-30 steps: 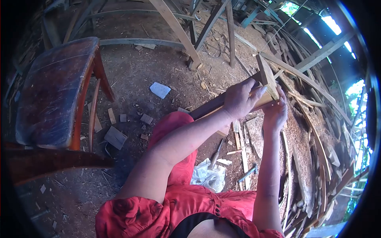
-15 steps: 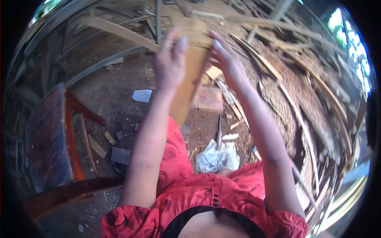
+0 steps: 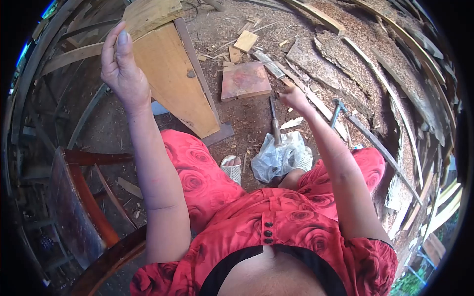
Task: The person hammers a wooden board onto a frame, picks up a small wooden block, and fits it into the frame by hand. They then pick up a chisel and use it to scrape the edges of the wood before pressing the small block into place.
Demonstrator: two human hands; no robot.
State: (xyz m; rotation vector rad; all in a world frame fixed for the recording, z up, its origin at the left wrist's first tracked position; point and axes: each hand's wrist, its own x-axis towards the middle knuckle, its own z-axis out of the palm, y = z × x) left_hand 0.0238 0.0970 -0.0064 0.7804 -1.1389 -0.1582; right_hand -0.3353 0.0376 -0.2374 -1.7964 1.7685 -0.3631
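My left hand (image 3: 122,69) is raised at the upper left and grips the top of a pale wooden piece (image 3: 170,79), a tapered board with a block across its top, which stands tilted with its lower end by my knee. My right hand (image 3: 295,96) is stretched forward and down, off the wood, with fingers loosely curled and nothing in them. It hovers just right of a chisel-like tool (image 3: 274,123) lying on the dirt, not touching it. A crumpled plastic bag (image 3: 281,157) lies under that tool's near end.
A reddish square board (image 3: 244,80) lies on the ground ahead, a hammer (image 3: 336,111) to its right. Bark slabs and bent strips (image 3: 375,59) pile up on the right. A dark wooden chair (image 3: 74,207) stands at my left. A sandalled foot (image 3: 231,167) shows below.
My right hand let go of the wooden piece and dropped toward the ground tools. The left hand alone now holds the piece, which has shifted to the left of view. My head tilted downward.
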